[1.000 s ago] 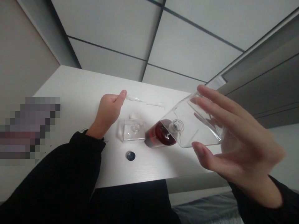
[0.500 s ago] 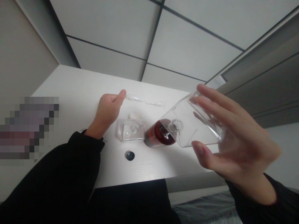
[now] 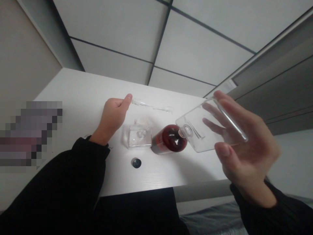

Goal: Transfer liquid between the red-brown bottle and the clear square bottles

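My right hand is wrapped round a clear square bottle, tipped on its side with its open neck to the left. That neck overlaps the top of a dark red bottle with an orange and grey label; whether they touch I cannot tell. My left hand is closed over the white table, thumb on top. By its thumb tip begins a slender clear dropper-like piece; whether the fingers grip it is unclear. Another clear square bottle stands left of the red one, with a black cap in front.
The white table meets a panelled wall at the back. A small pale crumpled scrap lies behind the standing clear bottle. A blurred-out patch covers something at the left. Grey fabric shows below the table's front edge.
My right hand has turned and shifted slightly right, with the clear bottle tilting so its neck points more to the left. My left hand and the things on the table have stayed put.
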The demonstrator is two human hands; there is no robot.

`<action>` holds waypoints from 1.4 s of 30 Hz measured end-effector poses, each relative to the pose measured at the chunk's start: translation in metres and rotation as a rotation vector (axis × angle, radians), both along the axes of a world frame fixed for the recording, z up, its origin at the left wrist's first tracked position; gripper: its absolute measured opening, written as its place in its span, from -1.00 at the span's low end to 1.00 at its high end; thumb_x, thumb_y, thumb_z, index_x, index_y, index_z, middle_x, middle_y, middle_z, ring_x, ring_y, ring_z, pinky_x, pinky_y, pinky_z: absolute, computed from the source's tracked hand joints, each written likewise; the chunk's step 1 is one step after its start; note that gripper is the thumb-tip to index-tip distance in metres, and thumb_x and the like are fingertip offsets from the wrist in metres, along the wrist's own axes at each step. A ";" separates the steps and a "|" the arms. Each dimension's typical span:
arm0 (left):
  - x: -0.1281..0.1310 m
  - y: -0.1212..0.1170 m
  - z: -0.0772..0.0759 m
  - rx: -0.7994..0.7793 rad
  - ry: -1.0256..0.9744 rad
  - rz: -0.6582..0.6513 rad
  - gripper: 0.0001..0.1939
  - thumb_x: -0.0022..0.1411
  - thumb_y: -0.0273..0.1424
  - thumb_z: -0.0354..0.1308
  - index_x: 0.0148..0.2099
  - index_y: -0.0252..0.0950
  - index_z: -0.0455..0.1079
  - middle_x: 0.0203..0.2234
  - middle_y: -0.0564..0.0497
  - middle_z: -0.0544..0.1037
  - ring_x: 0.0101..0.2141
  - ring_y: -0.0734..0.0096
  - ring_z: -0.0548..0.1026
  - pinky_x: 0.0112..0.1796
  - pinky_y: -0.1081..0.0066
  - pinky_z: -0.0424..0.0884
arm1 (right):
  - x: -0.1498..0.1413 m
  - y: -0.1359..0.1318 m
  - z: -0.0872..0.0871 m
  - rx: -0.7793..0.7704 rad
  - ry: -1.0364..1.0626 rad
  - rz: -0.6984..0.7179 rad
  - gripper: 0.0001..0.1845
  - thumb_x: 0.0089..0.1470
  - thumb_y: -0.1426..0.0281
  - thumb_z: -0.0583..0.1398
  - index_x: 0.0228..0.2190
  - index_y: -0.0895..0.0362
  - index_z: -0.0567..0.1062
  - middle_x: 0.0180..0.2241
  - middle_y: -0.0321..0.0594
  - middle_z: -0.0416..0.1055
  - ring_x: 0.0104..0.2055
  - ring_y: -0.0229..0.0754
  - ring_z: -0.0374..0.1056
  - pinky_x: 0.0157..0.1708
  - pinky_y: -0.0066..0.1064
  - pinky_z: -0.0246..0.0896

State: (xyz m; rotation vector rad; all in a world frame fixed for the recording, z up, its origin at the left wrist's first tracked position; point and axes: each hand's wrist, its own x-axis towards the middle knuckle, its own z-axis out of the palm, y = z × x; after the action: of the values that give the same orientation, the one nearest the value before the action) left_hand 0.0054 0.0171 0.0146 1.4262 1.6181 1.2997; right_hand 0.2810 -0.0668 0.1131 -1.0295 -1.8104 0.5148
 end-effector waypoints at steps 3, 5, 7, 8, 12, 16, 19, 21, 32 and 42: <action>0.000 0.000 0.000 -0.005 -0.002 -0.003 -0.37 0.45 -0.15 0.08 -0.60 -0.17 -0.13 -0.72 0.15 -0.02 -0.63 0.51 -0.05 -0.51 0.27 -0.12 | 0.005 0.003 -0.008 -0.103 0.169 0.000 -0.46 0.14 0.05 0.38 0.15 -0.33 0.53 0.35 -0.35 0.36 0.35 0.17 0.38 0.23 0.15 0.52; 0.000 0.001 0.000 -0.002 -0.001 -0.002 -0.36 0.44 -0.14 0.09 -0.60 -0.18 -0.12 -0.73 0.14 -0.02 -0.63 0.51 -0.04 -0.51 0.27 -0.12 | 0.009 0.006 -0.012 -0.158 0.234 0.025 -0.49 0.15 0.06 0.38 0.13 -0.30 0.53 0.35 -0.31 0.36 0.32 0.15 0.42 0.17 0.15 0.55; -0.001 0.001 0.000 0.008 0.006 0.000 -0.36 0.43 -0.13 0.10 -0.61 -0.19 -0.12 -0.73 0.13 -0.01 -0.63 0.51 -0.03 -0.52 0.27 -0.11 | 0.014 0.009 -0.015 -0.205 0.265 0.046 -0.51 0.16 0.06 0.38 0.12 -0.29 0.53 0.36 -0.29 0.33 0.31 0.15 0.42 0.14 0.15 0.57; -0.001 0.001 -0.001 0.014 0.011 -0.001 -0.35 0.43 -0.13 0.10 -0.61 -0.19 -0.12 -0.74 0.13 0.00 -0.63 0.51 -0.03 -0.52 0.27 -0.11 | 0.016 0.010 -0.016 -0.222 0.281 0.058 -0.50 0.16 0.06 0.38 0.12 -0.29 0.52 0.36 -0.28 0.32 0.31 0.15 0.42 0.12 0.15 0.58; -0.001 0.001 -0.001 0.024 0.026 -0.008 -0.35 0.44 -0.14 0.10 -0.61 -0.19 -0.12 -0.74 0.13 -0.01 -0.63 0.51 -0.04 -0.51 0.29 -0.10 | 0.025 0.018 -0.023 -0.277 0.332 0.127 -0.47 0.14 0.05 0.39 0.13 -0.26 0.52 0.36 -0.23 0.32 0.29 0.19 0.44 0.14 0.20 0.55; -0.001 0.001 0.000 0.018 0.032 -0.006 -0.36 0.45 -0.19 0.09 -0.61 -0.18 -0.12 -0.72 0.15 -0.03 -0.63 0.51 -0.04 -0.49 0.28 -0.11 | 0.034 0.026 -0.031 -0.254 0.298 0.166 -0.47 0.15 0.05 0.36 0.15 -0.27 0.51 0.34 -0.27 0.36 0.39 0.14 0.33 0.28 0.19 0.44; -0.001 0.002 -0.001 0.006 0.038 0.001 -0.35 0.46 -0.19 0.09 -0.62 -0.18 -0.11 -0.71 0.15 -0.03 -0.63 0.51 -0.04 -0.48 0.27 -0.12 | 0.042 0.030 -0.036 -0.262 0.241 0.162 -0.39 0.12 -0.06 0.35 0.19 -0.30 0.49 0.33 -0.31 0.39 0.46 0.10 0.23 0.44 0.19 0.23; -0.001 0.001 -0.001 0.002 0.036 -0.001 -0.35 0.45 -0.17 0.09 -0.63 -0.18 -0.10 -0.71 0.15 -0.03 -0.63 0.51 -0.03 -0.49 0.27 -0.12 | 0.048 0.033 -0.040 -0.320 0.256 0.187 -0.31 0.10 -0.10 0.36 0.23 -0.32 0.45 0.32 -0.29 0.40 0.39 0.11 0.33 0.41 0.20 0.26; -0.007 0.004 -0.004 0.009 0.062 -0.006 -0.40 0.38 -0.08 0.04 -0.61 -0.16 -0.11 -0.70 0.15 -0.01 -0.62 0.49 -0.01 -0.48 0.30 -0.05 | 0.090 0.036 -0.087 -0.477 0.309 0.191 0.00 -0.23 -0.12 0.55 0.24 -0.25 0.44 0.20 -0.16 0.49 0.23 0.10 0.50 0.23 -0.02 0.48; -0.011 0.005 -0.006 -0.014 0.175 0.023 -0.40 0.30 0.05 0.02 -0.59 -0.15 -0.12 -0.70 0.13 -0.03 -0.59 0.47 0.02 -0.47 0.29 -0.05 | 0.068 0.053 -0.148 -0.478 0.387 0.078 -0.16 -0.03 -0.26 0.38 0.11 -0.09 0.34 0.19 -0.02 0.49 0.28 0.10 0.45 0.33 0.06 0.33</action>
State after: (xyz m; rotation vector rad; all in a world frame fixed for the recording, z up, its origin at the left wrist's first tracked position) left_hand -0.0055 0.0218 0.0088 1.5533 1.7580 1.2018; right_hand 0.3490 -0.0137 -0.0352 -1.0827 -1.4132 1.1514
